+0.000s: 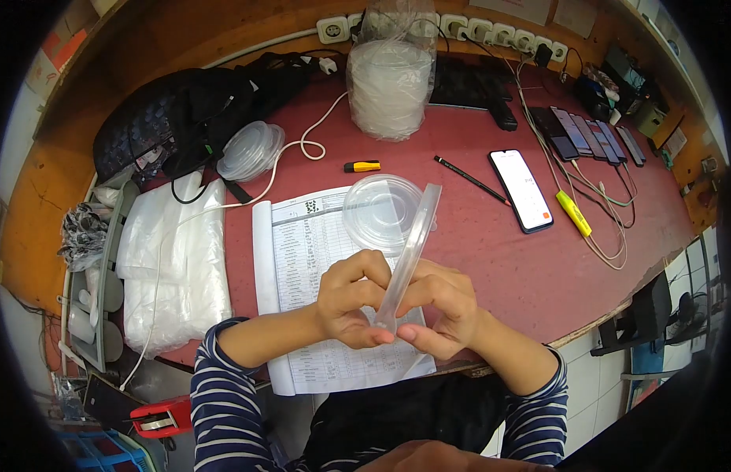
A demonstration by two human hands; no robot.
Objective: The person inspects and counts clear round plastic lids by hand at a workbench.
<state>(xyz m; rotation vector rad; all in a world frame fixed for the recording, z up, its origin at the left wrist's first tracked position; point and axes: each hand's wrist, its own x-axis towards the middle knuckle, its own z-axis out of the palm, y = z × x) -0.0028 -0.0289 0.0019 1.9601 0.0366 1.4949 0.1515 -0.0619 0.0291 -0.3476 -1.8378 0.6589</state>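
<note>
**Clear plastic lid held on edge between both hands**

The clear plastic lid [409, 252] stands on its edge above the printed sheet [318, 259], tilted so its rim runs from the fingertips up toward the far right. The left hand [351, 299] and the right hand [440, 303] meet at its lower rim, fingers curled shut and pinching the plastic from either side, thumbs pressed near the bottom edge. Both sleeves are navy with white stripes.

Just behind the lid, a clear round container [381, 212] rests on the top of the printed sheet. The sheet lies on a red tabletop [491, 267]. To the left sits a pile of clear plastic bags [177, 259], with a small stack of lids [251, 151] beyond it beside a black bag [177, 118]. At the far edge stands a tall bagged stack of containers [391, 82]. To the right lie a black pencil [472, 179], a smartphone [521, 190] with its screen lit, a yellow highlighter [574, 213], and a row of phones [590, 135] on charging cables. A small yellow and black tool [361, 166] lies near a white cable [302, 149].
</note>
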